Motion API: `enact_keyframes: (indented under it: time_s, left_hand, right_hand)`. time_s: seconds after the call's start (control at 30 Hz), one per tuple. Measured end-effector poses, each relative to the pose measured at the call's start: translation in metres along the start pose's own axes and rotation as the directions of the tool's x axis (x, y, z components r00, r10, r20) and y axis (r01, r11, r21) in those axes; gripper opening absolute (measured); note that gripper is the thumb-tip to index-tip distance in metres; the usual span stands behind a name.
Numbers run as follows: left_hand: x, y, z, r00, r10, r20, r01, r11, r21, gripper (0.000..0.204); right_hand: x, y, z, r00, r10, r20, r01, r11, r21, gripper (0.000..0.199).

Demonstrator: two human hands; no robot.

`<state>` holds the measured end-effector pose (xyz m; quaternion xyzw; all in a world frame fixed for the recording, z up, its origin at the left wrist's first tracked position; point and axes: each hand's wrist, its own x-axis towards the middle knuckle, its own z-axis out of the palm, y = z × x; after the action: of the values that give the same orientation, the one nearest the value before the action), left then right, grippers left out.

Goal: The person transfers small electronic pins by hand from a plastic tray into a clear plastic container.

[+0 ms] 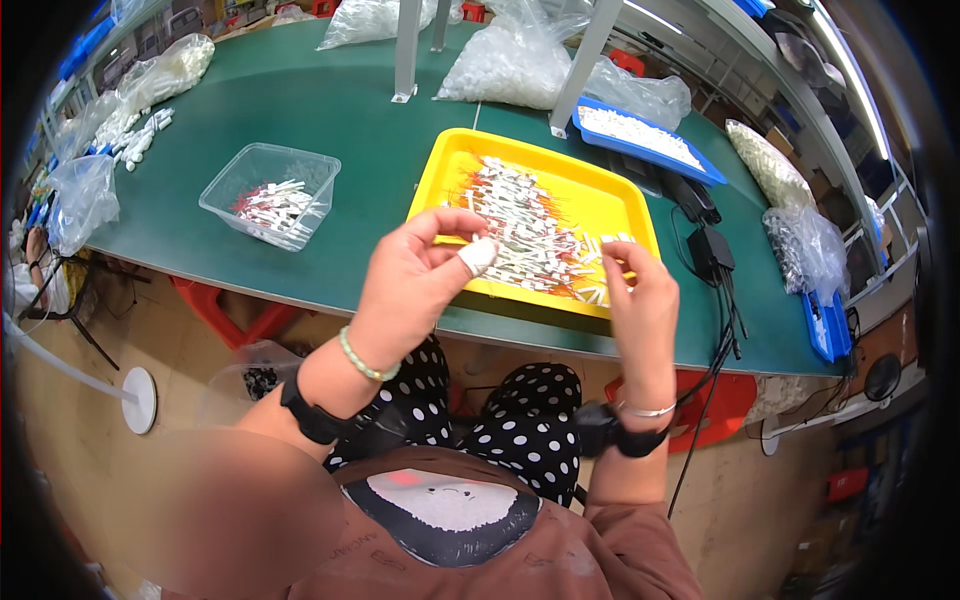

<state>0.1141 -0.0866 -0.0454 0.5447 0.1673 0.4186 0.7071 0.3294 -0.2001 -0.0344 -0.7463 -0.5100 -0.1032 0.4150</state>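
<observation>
My left hand (410,275) is over the near left edge of a yellow tray (612,203). Its thumb wears a white cover, and thumb and fingers are drawn together; what is between them is too small to make out. My right hand (643,305) reaches over the tray's near right side, its thumb and forefinger pinched beside loose small white pieces (597,293). A dense heap of small white parts with thin red-orange wires (515,215) fills the tray's middle. Left of it, a clear plastic box (225,213) contains more white parts with red wires (278,212).
Behind the yellow tray, grey metal posts (405,55) rise from the green table (300,90). A blue tray of white pieces (648,145) and clear bags (510,60) stand at the back. A black box with cables (710,252) hangs by the right edge. White gloves (143,138) lie far left.
</observation>
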Motion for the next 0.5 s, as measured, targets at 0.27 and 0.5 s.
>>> enact_keyframes:
  time_s: [0.27,0.5]
  left_hand:
    - [-0.019,0.002,-0.023,0.998,0.055,0.011,-0.056,0.981,0.186,0.024]
    - [-0.039,0.012,-0.019,0.988,-0.041,0.150,0.005,0.972,0.234,0.019]
  right_hand:
    - [0.018,0.040,-0.006,0.944,-0.049,0.325,0.157,0.936,-0.314,0.011]
    - [0.006,0.019,-0.017,0.994,-0.089,0.071,0.095,0.992,-0.085,0.014]
